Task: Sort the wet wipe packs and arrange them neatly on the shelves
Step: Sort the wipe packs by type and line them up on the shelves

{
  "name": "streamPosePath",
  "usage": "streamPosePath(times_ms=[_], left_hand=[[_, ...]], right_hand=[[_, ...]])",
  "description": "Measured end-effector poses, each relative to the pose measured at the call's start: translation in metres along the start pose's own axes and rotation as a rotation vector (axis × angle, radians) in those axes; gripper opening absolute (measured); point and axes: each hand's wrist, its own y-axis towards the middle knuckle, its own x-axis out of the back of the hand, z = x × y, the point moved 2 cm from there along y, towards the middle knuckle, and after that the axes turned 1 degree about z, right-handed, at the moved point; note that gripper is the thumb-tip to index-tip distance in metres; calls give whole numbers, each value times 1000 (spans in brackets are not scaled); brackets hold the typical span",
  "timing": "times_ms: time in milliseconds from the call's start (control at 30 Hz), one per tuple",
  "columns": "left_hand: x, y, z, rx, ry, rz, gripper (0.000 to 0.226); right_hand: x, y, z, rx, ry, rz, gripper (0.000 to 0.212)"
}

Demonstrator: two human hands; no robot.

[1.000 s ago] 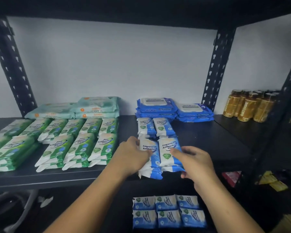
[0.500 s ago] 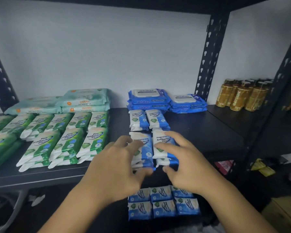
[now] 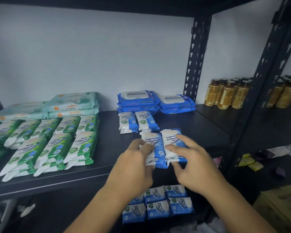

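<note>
Two short stacks of blue wipe packs [image 3: 159,145] lie side by side near the front edge of the shelf [image 3: 107,148], directly between the hands. The left hand [image 3: 134,165] curls its fingers round the left stack's outer side. The right hand [image 3: 195,167] pinches the right stack (fingers on top, thumb at its near end).

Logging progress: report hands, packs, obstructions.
Both grip blue packs: left hand, right hand, at shelf front. Back pair just behind. Nothing blocking.

Both bare forearms rise from the bottom edge toward lower centre. The left hand [image 3: 135,166] and right hand [image 3: 192,165] grip the blue wipe packs [image 3: 158,149], fingers curled.
</note>
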Motion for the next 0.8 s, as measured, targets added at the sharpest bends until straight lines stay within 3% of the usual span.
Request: streamPosePath(times_ms=[200, 467, 633, 800], left_hand=[[-31, 35, -38, -89, 55, -2, 55], [-59, 102, -42, -191, 198, -29, 47], [-66, 129, -23, -238, 313, -147, 41], [-68, 154, -12, -227, 462, -132, 36]], right_hand=[[24, 7, -50, -106, -156, -99, 51], [25, 48, -98, -229, -72, -127, 53], [13, 89, -107, -184, -66, -51, 57], [-6, 122, -102, -177, -51, 22, 63]])
